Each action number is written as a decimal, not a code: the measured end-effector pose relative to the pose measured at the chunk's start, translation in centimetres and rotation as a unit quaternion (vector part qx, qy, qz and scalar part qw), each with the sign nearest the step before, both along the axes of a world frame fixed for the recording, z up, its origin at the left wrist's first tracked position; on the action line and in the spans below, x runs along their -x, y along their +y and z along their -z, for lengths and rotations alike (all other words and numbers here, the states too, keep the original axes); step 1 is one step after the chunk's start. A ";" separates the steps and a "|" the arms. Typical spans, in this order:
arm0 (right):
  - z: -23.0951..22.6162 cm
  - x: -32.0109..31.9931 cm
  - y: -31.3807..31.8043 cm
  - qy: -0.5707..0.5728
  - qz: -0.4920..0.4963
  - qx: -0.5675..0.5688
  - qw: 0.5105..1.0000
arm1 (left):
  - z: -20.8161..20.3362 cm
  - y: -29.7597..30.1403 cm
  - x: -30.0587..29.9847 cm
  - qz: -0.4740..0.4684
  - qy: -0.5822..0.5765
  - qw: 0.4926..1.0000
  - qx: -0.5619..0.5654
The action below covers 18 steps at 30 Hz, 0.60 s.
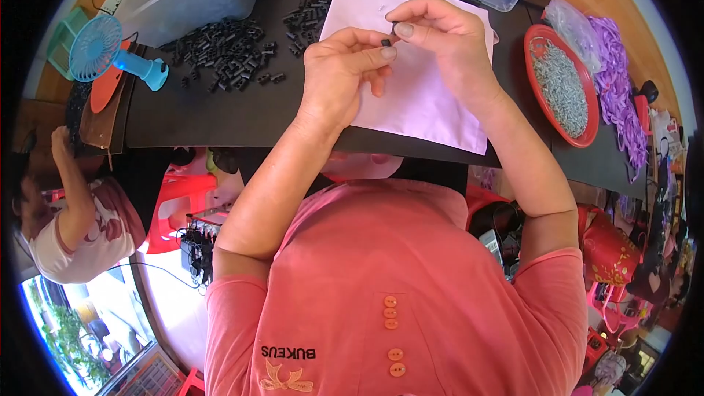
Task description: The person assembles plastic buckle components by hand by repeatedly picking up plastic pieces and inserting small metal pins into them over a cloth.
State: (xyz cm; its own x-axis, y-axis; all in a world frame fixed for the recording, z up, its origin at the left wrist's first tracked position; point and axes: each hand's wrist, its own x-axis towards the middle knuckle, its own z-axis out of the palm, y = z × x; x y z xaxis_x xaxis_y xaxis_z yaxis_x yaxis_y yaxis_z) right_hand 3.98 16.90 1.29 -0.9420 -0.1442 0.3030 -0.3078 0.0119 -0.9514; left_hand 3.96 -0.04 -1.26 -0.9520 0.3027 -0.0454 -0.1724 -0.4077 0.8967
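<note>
Above a pink cloth (418, 92), my left hand (337, 73) is closed in a pinch, with a small black plastic part (386, 42) showing at the thumb tip. My right hand (451, 40) meets it at the fingertips. Its thumb and forefinger are pressed together on a tiny dark piece (394, 27), mostly hidden by the fingers. Whether the two pieces touch, I cannot tell. A few tiny specks (382, 8) lie on the cloth just beyond the fingers.
Piles of small black plastic parts (227, 51) lie left of the cloth. Clear plastic bins (198, 0) stand at the back. A red bowl (533, 66) of small metal pieces and purple ribbons (620, 95) are right. A blue fan (150, 73) and another person (81, 227) are left.
</note>
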 end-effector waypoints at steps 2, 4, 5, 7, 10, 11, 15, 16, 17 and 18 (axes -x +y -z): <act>0.2 0.1 0.0 -0.001 0.002 0.004 1.000 | 0.0 0.0 0.0 -0.004 0.005 1.000 0.013; 0.7 0.2 0.1 0.022 -0.026 0.007 0.999 | -0.1 0.1 -0.1 -0.007 0.009 1.000 0.026; 0.7 0.2 0.1 0.022 -0.026 0.006 0.999 | -0.2 0.1 -0.2 -0.010 0.011 1.000 0.022; 0.6 0.2 0.1 0.025 -0.021 0.005 0.999 | -0.2 0.1 -0.3 -0.014 0.012 1.000 0.018; 0.7 0.3 0.1 0.009 -0.021 0.010 1.000 | -0.2 0.1 -0.3 -0.009 0.010 1.000 0.015; 0.8 0.3 0.1 0.009 -0.021 0.010 1.000 | -0.1 0.0 -0.3 -0.010 0.012 1.000 0.016; 0.7 0.1 0.1 0.002 -0.012 0.010 1.000 | -0.2 0.0 -0.4 -0.013 0.031 0.998 0.051; 0.6 0.1 0.1 -0.003 -0.008 0.009 1.000 | -0.2 0.0 -0.4 -0.013 0.031 0.998 0.051; 0.5 0.0 0.0 -0.003 -0.008 0.009 1.000 | -0.2 0.0 -0.4 -0.013 0.029 0.998 0.055; 0.5 -0.1 -0.1 0.002 -0.009 0.005 1.000 | -0.2 0.1 -0.5 -0.014 0.028 0.998 0.058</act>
State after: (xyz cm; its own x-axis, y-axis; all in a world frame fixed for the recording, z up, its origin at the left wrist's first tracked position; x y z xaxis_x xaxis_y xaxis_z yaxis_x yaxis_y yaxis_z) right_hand 4.04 16.84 0.83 -0.9381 -0.1581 0.3081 -0.3115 -0.0034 -0.9502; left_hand 4.41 0.02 -1.05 -0.9619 0.2720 -0.0261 -0.1116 -0.3040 0.9461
